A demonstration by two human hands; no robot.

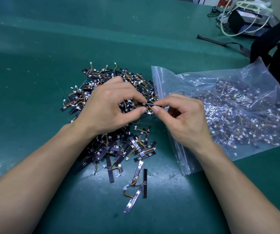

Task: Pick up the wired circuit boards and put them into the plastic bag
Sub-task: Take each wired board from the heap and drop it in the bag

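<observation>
A heap of small black wired circuit boards [112, 146] with orange and yellow wires and white plugs lies on the green table [34, 65]. Above the heap, my left hand [108, 107] and my right hand [184, 119] together pinch one thin black board [150, 104] between thumbs and fingertips, its wire and white plug hanging below. To the right lies a clear zip plastic bag [228, 107] holding many boards, its open mouth facing the heap. My right wrist rests over the bag's mouth edge.
A few loose boards [135, 184] lie apart near the front. At the back right stand a black box with white cables [243, 19], a dark strap [220, 42] and a black bag [274, 48].
</observation>
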